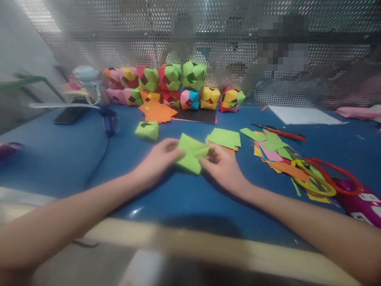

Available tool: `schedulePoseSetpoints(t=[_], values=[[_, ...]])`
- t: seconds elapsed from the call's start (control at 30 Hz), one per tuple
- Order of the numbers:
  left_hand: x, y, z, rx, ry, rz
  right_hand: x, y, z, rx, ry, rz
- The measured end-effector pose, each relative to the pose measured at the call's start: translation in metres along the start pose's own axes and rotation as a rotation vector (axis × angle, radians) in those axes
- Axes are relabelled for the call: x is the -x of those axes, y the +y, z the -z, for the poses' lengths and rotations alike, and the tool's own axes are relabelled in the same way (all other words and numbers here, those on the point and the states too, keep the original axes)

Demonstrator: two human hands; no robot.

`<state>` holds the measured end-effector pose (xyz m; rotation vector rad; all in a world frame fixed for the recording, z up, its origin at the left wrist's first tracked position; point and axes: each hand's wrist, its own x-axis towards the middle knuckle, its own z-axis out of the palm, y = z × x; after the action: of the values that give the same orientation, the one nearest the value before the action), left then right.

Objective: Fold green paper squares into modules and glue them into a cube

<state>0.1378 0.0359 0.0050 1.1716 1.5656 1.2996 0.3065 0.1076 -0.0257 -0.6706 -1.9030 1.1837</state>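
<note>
Between my two hands is a green folded paper (192, 154), creased and held just above the blue table. My left hand (160, 157) pinches its left edge, thumb on top. On the opposite side, my right hand (223, 165) grips the right edge between thumb and fingers. Just behind my right hand lies a stack of green paper squares (224, 138), with orange sheets under it. A partly assembled green paper piece (148, 130) sits beyond my left hand.
Colourful paper balls (171, 77) are stacked in two rows along the perforated metal panel (143, 39). Orange paper (157, 112) lies before them. To the right are paper scraps (274, 149), red-and-yellow-handled scissors (315, 178), red-handled scissors (287, 133) and a purple object (357, 202). A phone (70, 115) lies left.
</note>
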Motion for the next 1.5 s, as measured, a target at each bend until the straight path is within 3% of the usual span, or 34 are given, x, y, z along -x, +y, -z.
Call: schedulePoseSetpoints(t=[0.1, 0.23, 0.4, 0.6, 0.83, 1.07, 1.2, 1.4, 1.5], values=[[0.005, -0.002, -0.003, -0.039, -0.084, -0.037, 0.000, 0.001, -0.001, -0.020, -0.022, -0.029], [0.007, -0.006, -0.006, -0.090, -0.061, -0.034, -0.001, 0.002, 0.000, -0.028, -0.020, -0.062], [0.010, -0.004, -0.012, 0.011, -0.038, 0.010, -0.004, 0.000, 0.000, -0.055, 0.064, -0.097], [0.012, -0.003, -0.016, 0.113, -0.079, 0.018, -0.004, 0.000, -0.002, -0.148, -0.023, -0.124], [0.011, -0.009, -0.012, -0.194, -0.078, -0.065, -0.004, -0.002, -0.001, -0.105, -0.052, -0.145], [0.013, -0.014, -0.015, -0.316, -0.074, -0.174, -0.005, -0.005, -0.001, -0.089, -0.043, -0.145], [0.014, -0.012, -0.016, -0.335, -0.064, -0.194, -0.005, -0.006, -0.001, -0.083, -0.033, -0.153], [0.008, -0.011, -0.012, -0.248, -0.020, -0.112, -0.006, -0.004, -0.002, -0.234, -0.017, -0.106], [0.006, -0.011, -0.009, -0.204, -0.032, -0.113, -0.006, -0.002, -0.002, -0.156, -0.017, -0.111]])
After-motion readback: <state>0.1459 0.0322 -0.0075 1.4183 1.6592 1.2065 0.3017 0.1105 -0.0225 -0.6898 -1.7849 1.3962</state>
